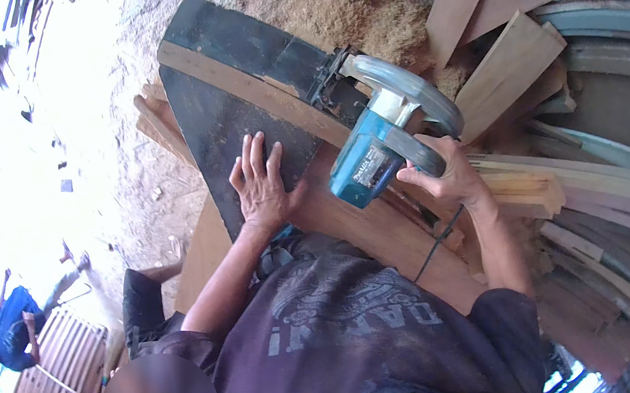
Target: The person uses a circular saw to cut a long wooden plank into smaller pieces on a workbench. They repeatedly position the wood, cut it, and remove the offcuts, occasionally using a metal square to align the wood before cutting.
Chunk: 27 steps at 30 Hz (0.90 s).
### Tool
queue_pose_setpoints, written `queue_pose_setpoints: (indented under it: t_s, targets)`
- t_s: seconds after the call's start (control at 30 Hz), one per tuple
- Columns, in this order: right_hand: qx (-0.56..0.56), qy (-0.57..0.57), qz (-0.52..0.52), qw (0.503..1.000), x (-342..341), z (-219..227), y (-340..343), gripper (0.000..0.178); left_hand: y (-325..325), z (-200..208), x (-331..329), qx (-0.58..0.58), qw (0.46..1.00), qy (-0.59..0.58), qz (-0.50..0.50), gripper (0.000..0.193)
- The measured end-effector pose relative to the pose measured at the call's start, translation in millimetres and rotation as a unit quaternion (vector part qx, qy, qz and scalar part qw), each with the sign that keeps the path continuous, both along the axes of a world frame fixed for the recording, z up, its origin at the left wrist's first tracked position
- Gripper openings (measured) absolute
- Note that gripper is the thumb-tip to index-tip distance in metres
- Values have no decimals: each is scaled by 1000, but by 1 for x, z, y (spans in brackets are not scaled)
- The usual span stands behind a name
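the teal circular saw (371, 145) is at the centre of the frame, beside a wooden strip (229, 82) lying along a dark panel (209, 122). right hand (454, 180): closed around the saw's handle. left hand (262, 189): laid on the panel, fingers spread. the panel's rounded end points upper left; pale ground (120, 104) lies past its left edge. sawdust (363, 13) (loose, tan) heaps at upper centre; planks (510, 76) crowd the right side.
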State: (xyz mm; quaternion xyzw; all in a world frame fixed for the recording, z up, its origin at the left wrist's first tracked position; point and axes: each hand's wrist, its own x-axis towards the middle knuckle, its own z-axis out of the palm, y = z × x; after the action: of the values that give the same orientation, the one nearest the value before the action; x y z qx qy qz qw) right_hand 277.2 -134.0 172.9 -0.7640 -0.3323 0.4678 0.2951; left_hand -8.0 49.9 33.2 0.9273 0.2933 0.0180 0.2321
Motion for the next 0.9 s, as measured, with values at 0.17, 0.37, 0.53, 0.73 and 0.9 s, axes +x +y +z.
queue_pose_setpoints:
  t_s: [0.17,0.37,0.53,0.73,0.9]
  targets:
    - [41,4,6,999,0,-2,0,27,-8,4,2,-11,1000,6,8,86]
    - [38,11,6,999,2,2,1,25,-14,2,4,-1,1000,-4,5,88]
    - [60,15,-8,998,-1,-3,1,25,-21,3,4,-6,1000,3,1,87]
    - [57,22,3,998,1,-11,-4,25,-32,-2,7,11,1000,-8,13,83]
    - [37,34,16,999,4,-9,-5,28,-39,0,8,6,1000,1,11,83]
